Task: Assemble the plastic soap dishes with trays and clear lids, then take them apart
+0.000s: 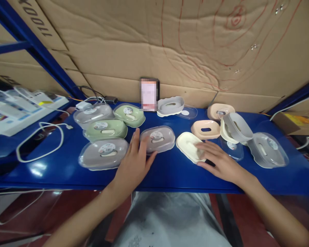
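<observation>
My left hand [134,164] lies flat on the blue table [170,175], fingers spread, its fingertips against the near edge of a grey lidded soap box [158,138]. My right hand [217,159] rests palm down on the near end of a cream soap tray [189,145]; it holds nothing that I can see. To the left stand several closed soap boxes: a grey one [103,154], a green one [105,129], another green one [129,114] and a grey one [94,115].
Loose parts lie right of centre: a peach tray [205,129], a peach box [220,110], a grey tray [237,127], a clear lid [267,149]. A phone [149,94] leans on the cardboard wall. White cables [41,140] and a power strip [28,109] lie at left.
</observation>
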A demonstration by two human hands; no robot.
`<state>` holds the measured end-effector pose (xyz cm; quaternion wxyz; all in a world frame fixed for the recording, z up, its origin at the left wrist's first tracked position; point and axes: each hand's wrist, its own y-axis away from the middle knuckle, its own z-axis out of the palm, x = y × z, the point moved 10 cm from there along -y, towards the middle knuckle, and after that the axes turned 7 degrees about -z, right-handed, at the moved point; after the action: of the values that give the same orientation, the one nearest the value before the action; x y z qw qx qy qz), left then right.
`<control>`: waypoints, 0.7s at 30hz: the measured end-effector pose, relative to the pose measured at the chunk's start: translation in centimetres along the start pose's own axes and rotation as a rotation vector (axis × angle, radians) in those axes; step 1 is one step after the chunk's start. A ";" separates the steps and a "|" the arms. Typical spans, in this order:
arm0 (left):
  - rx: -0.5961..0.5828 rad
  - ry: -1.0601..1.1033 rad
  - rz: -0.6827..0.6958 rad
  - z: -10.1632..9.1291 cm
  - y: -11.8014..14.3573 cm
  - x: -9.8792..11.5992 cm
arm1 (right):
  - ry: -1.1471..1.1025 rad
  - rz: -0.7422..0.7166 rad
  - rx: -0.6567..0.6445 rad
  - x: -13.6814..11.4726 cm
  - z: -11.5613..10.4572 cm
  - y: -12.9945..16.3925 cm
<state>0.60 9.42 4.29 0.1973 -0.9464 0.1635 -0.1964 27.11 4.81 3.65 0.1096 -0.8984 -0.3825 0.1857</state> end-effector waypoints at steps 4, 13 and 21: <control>0.059 -0.113 0.175 -0.6 -0.6 3.3 | -0.019 -0.036 -0.054 -0.8 -0.4 -0.1; -0.281 0.112 0.581 1.9 4.3 7.6 | 0.470 0.243 0.058 4.7 -2.4 -0.7; -0.220 0.146 0.529 1.3 3.6 7.2 | 0.315 0.050 0.132 -4.6 -1.3 -4.4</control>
<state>6.64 3.88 3.80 0.1259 -0.8700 0.4387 -0.1867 21.83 4.37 7.47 0.2222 -0.9164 -0.3254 0.0701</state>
